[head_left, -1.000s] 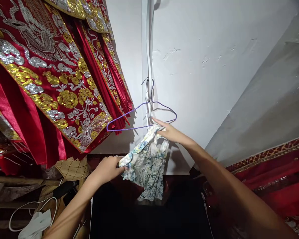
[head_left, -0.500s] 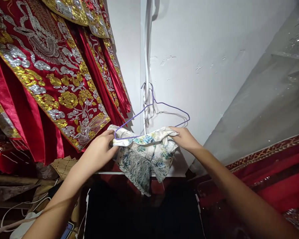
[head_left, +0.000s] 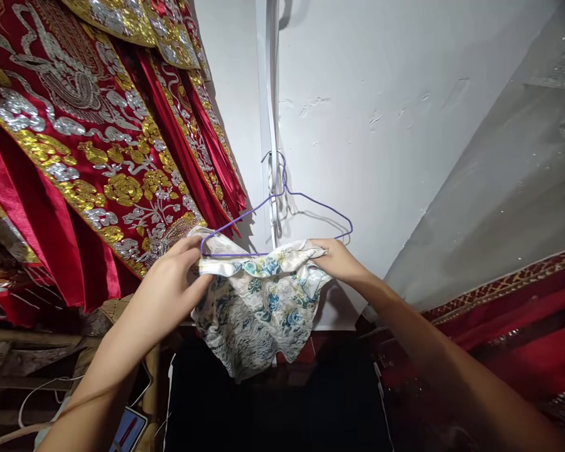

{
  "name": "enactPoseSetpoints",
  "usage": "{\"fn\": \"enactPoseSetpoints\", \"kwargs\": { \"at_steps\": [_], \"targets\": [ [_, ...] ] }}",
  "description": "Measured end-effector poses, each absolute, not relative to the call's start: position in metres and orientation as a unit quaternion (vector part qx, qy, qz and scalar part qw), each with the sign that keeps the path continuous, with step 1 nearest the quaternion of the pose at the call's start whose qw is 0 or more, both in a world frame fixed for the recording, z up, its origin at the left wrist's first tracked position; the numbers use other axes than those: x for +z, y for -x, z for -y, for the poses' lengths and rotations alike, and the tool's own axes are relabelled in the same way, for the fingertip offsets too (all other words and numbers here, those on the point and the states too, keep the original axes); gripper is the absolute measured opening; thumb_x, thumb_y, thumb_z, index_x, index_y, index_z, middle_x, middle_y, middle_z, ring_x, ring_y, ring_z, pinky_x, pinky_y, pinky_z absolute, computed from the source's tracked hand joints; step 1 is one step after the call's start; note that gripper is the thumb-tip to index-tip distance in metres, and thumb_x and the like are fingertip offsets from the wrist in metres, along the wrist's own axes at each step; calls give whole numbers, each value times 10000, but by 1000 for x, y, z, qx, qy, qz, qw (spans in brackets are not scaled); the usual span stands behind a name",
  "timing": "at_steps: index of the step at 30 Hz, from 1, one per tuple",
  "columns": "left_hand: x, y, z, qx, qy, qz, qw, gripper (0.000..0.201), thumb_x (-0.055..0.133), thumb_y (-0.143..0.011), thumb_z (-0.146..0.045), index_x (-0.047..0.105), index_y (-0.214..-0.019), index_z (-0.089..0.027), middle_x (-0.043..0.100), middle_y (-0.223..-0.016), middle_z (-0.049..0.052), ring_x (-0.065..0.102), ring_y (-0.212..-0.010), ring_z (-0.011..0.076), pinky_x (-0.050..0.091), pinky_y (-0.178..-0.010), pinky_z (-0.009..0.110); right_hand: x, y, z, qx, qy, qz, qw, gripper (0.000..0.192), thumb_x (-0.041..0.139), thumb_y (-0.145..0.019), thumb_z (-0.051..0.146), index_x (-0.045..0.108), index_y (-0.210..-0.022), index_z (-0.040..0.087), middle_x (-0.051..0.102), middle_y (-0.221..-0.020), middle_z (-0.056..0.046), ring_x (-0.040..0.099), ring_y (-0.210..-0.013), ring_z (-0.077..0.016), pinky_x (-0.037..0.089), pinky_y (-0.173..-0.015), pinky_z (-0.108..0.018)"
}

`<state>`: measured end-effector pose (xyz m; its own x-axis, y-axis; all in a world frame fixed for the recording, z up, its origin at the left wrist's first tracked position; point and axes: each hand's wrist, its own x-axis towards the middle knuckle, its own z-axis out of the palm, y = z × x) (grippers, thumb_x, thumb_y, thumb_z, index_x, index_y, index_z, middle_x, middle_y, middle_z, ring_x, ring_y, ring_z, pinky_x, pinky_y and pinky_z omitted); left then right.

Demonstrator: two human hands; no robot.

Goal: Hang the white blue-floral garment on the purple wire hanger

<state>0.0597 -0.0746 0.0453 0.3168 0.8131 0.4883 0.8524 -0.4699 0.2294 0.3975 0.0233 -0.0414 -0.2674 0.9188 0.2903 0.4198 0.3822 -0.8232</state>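
While the floral cloth sags soft and light below the purple hanger, our left hand and right hand each pinch its top edge, the best hold.

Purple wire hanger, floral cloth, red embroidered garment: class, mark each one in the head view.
Purple wire hanger (head_left: 311,199), head view, right sloping shoulder.
Floral cloth (head_left: 258,311), head view, hanging middle.
Red embroidered garment (head_left: 75,125), head view, embroidered front panel.

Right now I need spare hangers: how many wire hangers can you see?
1: a purple wire hanger hooked on the white wall, the floral cloth at its bar. Others may hide inside the red garments.
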Motion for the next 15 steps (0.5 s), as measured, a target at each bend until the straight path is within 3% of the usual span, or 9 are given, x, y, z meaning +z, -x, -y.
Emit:
{"fn": "enactPoseSetpoints", "kwargs": {
  "at_steps": [4,7,12,15],
  "targets": [
    [56,-74,45,-324,792,505,111,83,525,-897,-253,590,-872,-207,666,-1220,93,604,-1102,290,481,-934,412,-39,-372,-8,402,435,697,404,183,615,-735,221,756,-830,155,750,-801,-34,677,-740,-217,482,-623,-264],
    [65,-81,21,-344,762,526,158,261,514,-905,-195,616,-1141,-243,711,-1081,58,605,-1018,280,475,-855,396,-32,-356,4,448,425,676,401,225,656,-752,264,776,-908,155,755,-818,-37,677,-731,-212,491,-610,-260],
    [62,-90,-15,-300,800,497,151,421,465,-909,-119,622,-1284,-226,708,-1209,80,616,-1098,293,456,-919,423,-30,-347,9,430,444,690,376,213,650,-776,287,777,-881,151,732,-740,-20,640,-650,-180,445,-554,-243],
    [51,-101,-38,-296,827,462,125,462,419,-918,-89,602,-1332,-178,687,-1251,111,609,-1142,287,452,-954,425,-35,-345,4,391,441,714,378,217,633,-789,265,784,-899,154,761,-840,-33,691,-802,-229,500,-664,-271]
  ]
}}
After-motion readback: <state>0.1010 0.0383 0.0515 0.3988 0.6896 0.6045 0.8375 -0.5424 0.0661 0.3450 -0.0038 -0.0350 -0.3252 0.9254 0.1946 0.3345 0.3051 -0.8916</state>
